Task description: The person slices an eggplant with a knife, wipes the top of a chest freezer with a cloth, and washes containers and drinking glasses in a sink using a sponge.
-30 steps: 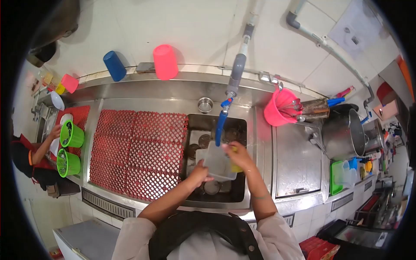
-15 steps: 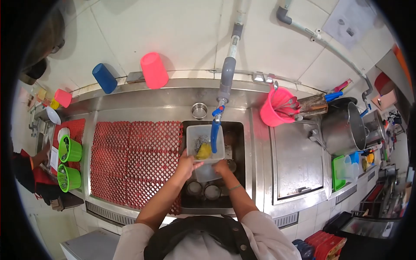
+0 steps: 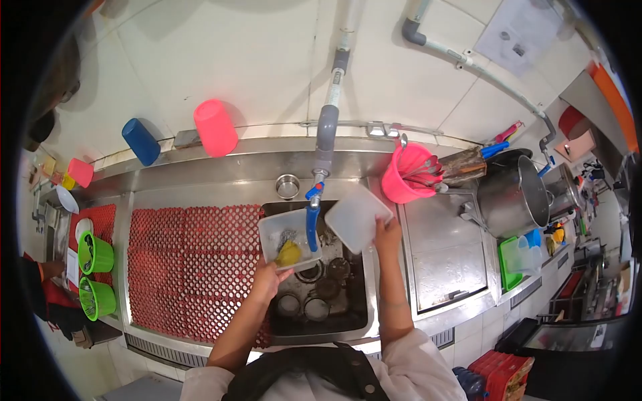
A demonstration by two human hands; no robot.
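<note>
My left hand (image 3: pixel 267 281) grips the near edge of a translucent plastic container (image 3: pixel 269 234), which holds a yellow sponge (image 3: pixel 289 253) and a greyish scourer. The blue tap hose (image 3: pixel 312 228) hangs over the container's right part. On the right, my right hand (image 3: pixel 388 235) is closed on the edge of a flat translucent lid (image 3: pixel 356 218), held above the sink's back right corner. Below, several round metal dishes (image 3: pixel 317 309) lie in the dark sink (image 3: pixel 348 322).
Red perforated mats (image 3: pixel 194 267) cover the left counter. A pink bucket of spoons (image 3: pixel 401 189) and a large pot (image 3: pixel 508 207) stand right. Pink (image 3: pixel 215 128) and blue (image 3: pixel 140 142) cups line the ledge. Far left, a co-worker's arm (image 3: pixel 52 269) is near green baskets (image 3: pixel 97 299).
The lid has come up out of the sink to the right in my right hand. My left hand has kept the container and moved slightly left. The view has shifted.
</note>
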